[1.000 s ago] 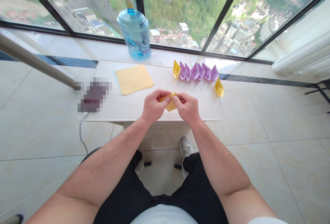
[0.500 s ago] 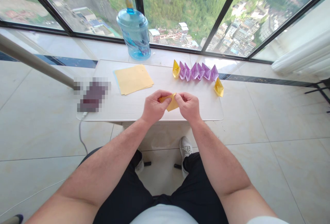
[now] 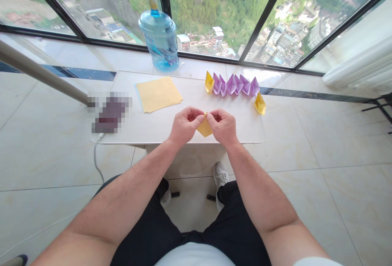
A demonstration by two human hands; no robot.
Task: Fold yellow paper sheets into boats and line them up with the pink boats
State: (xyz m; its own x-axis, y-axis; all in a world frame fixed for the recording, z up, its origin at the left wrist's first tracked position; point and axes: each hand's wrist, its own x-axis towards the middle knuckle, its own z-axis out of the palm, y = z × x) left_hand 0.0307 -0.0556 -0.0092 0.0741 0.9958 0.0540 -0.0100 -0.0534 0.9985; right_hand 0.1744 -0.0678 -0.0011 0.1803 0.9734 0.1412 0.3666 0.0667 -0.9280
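Between my two hands is a small folded piece of yellow paper (image 3: 205, 129), its lower point hanging toward me. My left hand (image 3: 185, 125) pinches its upper edge from the left, thumb in front. From the right, my right hand (image 3: 223, 125) pinches the same edge, the thumbs almost touching at the top. My fingers hide the upper part of the paper. Beyond my right hand stands a row of purple folded paper boats (image 3: 232, 85), with a yellow paper boat (image 3: 209, 82) at its left end and another yellow paper boat (image 3: 260, 104) at its right.
A stack of yellow paper sheets (image 3: 158, 94) lies on the white table (image 3: 147, 129), left of centre. A blurred-out object (image 3: 110, 113) with a cable sits at the table's left end. Behind the table, a blue water jug (image 3: 161, 41) stands by the window.
The folded paper has turned in my fingers, so its point now faces straight down toward me. My thumbs have come closer together at its top.
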